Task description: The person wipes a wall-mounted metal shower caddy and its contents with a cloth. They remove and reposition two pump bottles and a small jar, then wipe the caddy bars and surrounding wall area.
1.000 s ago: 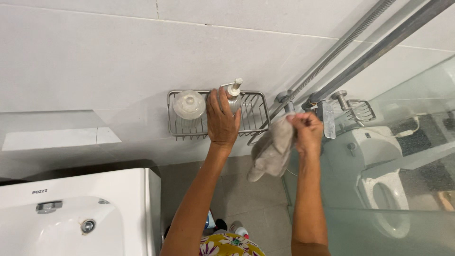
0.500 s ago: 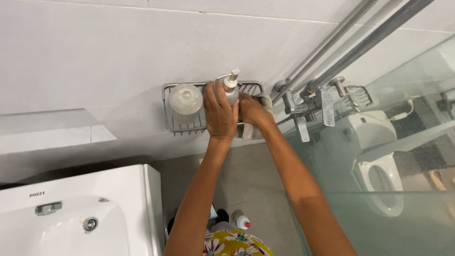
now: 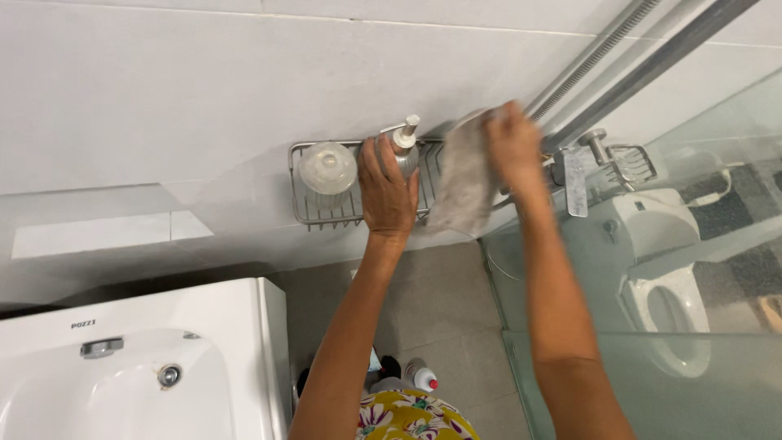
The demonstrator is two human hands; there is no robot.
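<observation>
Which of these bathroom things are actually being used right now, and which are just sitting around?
In use:
- left hand, fingers wrapped round the pump bottle
- right hand, holding the grey cloth
- wire rack on the wall, where the bottle stands

Just sitting around:
- clear lidded jar in the rack
- white sink
- toilet behind the glass
- small bottle on the floor

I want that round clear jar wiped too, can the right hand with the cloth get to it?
Probably not directly: the left hand, gripping the pump bottle, sits between the right hand with its grey cloth and the jar in the wire rack.
</observation>
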